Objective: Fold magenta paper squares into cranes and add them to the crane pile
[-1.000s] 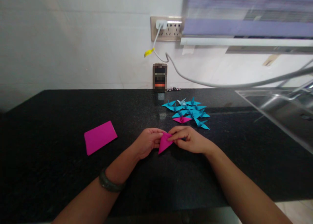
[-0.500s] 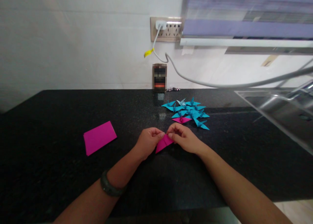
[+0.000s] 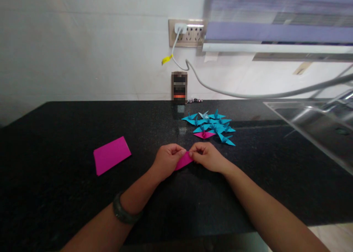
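Paper (image 3: 184, 161), pink and folded, sits between the two hands near the middle of the counter (image 3: 154, 121), rather closer to its front edge than the cranes are. The left hand (image 3: 167, 160) has thumb and fingers pinched on the paper's upper left part; the right hand (image 3: 207, 156) pinches its right end, thumb on the near face. A narrow slanting strip shows between the hands, and its lower left tip runs down beside the left palm; the rest is hidden by the fingers. A dark bangle (image 3: 122, 209) rings the left wrist.

Toward the counter's left edge lies a pink stack (image 3: 112, 155), well apart from the left hand. Just beyond the right hand, toward the back edge, blue cranes (image 3: 227, 140) crowd together, with a white crane (image 3: 204, 115) at the far side and a pink crane (image 3: 204, 135) at the near side. At the back edge a phone-like block (image 3: 179, 87) stands upright against the wall (image 3: 82, 53), its face blurred out, with beads (image 3: 195, 100) beside its foot. The sink (image 3: 328, 123) is set in the counter's right side.
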The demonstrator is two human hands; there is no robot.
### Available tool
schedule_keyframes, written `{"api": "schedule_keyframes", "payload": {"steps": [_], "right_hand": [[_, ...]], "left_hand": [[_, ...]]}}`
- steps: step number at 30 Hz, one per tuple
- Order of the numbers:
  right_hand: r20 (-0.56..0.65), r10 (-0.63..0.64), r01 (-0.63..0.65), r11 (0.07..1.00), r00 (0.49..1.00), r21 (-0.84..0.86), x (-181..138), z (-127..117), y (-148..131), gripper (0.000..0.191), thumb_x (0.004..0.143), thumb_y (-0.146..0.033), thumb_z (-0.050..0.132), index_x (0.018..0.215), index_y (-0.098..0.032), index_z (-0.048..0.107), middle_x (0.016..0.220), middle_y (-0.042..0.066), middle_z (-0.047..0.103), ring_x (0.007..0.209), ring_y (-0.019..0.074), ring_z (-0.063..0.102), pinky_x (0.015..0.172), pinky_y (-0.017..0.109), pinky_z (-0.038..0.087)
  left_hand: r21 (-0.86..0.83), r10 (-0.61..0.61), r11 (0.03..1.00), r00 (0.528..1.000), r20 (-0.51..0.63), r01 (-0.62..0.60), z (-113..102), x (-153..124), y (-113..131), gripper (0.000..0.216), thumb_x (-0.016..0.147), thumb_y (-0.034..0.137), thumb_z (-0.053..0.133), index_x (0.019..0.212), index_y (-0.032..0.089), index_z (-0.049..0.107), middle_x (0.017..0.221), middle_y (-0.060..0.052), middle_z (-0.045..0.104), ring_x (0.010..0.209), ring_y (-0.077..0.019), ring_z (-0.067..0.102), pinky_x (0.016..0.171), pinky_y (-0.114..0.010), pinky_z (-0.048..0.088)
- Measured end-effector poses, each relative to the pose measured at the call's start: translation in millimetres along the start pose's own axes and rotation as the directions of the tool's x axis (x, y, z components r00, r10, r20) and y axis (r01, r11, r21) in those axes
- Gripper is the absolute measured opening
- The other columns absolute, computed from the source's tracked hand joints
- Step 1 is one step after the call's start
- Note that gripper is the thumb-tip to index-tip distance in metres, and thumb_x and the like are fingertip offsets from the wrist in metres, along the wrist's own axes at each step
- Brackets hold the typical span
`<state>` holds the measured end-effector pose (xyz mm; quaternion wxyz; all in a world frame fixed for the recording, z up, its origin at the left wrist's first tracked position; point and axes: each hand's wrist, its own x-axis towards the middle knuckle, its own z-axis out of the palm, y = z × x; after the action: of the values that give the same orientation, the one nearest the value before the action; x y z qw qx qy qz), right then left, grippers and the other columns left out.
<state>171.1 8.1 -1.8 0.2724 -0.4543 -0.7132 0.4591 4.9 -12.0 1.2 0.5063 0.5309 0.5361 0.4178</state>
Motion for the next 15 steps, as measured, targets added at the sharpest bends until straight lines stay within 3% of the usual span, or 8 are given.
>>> {"api": "schedule_keyframes", "payload": {"steps": [7,15], "right_hand": [[-0.034,0.042,-0.04,0.997,0.999,0.066,1,-13,5,0.01,0.066,-0.015,0.049,0.059,-0.014,0.056,0.053,-0.001,0.056,0.047,0.0071,0.047,0.045,0.018,0.036],[-0.053,0.108,-0.098,0.982,0.993,0.163,2,-12,0,0.008,0.063,-0.017,0.048,0.058,-0.015,0.053,0.052,-0.002,0.055,0.044,0.0067,0.047,0.044,0.018,0.037]], "left_hand": [[-0.098,-0.046,0.994,0.997,-0.066,0.039,-4,3,0,0.011,0.065,0.025,0.063,0.064,0.015,0.063,0.053,0.002,0.059,0.048,-0.0092,0.047,0.049,-0.021,0.034],[-0.223,-0.158,0.961,0.987,0.032,0.161,-5,5,-5,0.017,0.069,0.029,0.062,0.074,0.013,0.062,0.059,0.001,0.061,0.05,-0.0089,0.052,0.05,-0.021,0.039]]}}
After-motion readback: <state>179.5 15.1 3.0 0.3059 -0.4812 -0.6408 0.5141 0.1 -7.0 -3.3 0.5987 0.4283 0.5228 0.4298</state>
